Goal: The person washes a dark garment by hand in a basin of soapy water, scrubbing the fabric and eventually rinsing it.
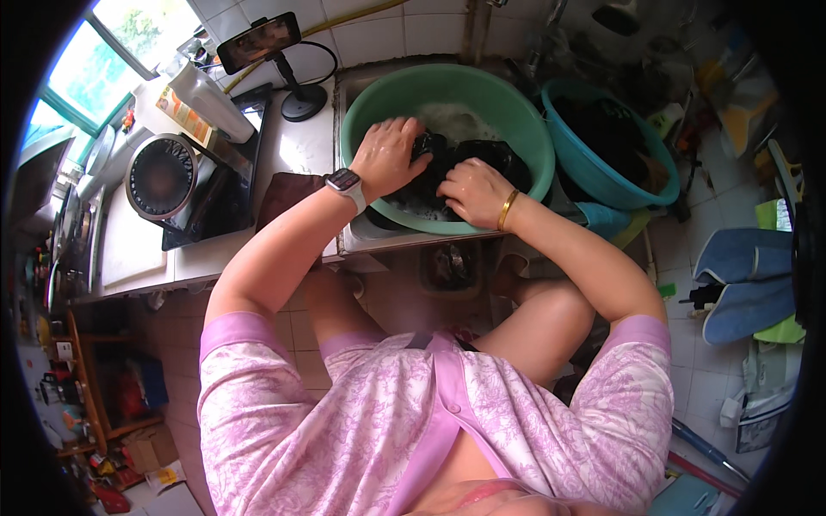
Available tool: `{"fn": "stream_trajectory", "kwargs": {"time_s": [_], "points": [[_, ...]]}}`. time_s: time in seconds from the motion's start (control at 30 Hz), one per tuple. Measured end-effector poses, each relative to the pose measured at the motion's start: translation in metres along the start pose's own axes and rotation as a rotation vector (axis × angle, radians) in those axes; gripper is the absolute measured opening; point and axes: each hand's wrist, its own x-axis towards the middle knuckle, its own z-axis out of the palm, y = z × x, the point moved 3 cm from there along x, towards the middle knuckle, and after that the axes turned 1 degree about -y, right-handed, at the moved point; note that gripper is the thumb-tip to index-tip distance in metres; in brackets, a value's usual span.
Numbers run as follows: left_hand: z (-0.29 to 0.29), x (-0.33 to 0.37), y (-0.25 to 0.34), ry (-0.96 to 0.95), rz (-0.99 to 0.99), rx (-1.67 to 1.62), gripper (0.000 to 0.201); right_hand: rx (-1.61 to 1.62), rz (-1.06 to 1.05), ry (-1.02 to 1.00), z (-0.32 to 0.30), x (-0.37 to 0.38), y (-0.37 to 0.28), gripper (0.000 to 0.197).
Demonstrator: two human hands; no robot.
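While closed on dark cloth (pixel 482 155), both hands' grip (pixel 389 156) (pixel 471 191) inside green basin (pixel 370 103) rim.

White tiled counter (pixel 297 150): bears green basin (pixel 361 112) at its right end, black phone stand (pixel 297 99), dark brown cloth (pixel 280 193), round-dialled appliance (pixel 163 176), white cutting board (pixel 129 245), black tray (pixel 219 202)

Your basin (pixel 361 112) is pale green; the cloth (pixel 482 155) in it is black, under white suds (pixel 452 120). The second basin (pixel 654 185) reads teal, with dark contents. Your top (pixel 284 413) is lilac, printed with a white floral pattern and banded in plain pink. Your watch strap (pixel 354 196) is white, your bangle (pixel 507 209) gold. The bench (pixel 297 146) is white, the wall tiles (pixel 379 34) cream. The slippers (pixel 744 284) on the floor are blue.
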Motion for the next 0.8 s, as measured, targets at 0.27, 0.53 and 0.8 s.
{"fn": "stream_trajectory", "kwargs": {"time_s": [0.27,0.53,0.8], "points": [[0.071,0.031,-0.023,-0.505,0.079,0.131,0.097,-0.05,0.563,-0.309,0.026,-0.02,0.083,0.091],[0.122,0.064,-0.062,-0.437,0.091,0.067,0.085,0.091,0.686,-0.706,0.078,0.012,0.142,0.103],[0.145,0.121,-0.08,-0.531,-0.076,0.004,0.062,0.154,0.847,-0.808,0.107,0.033,0.214,0.067]]}}
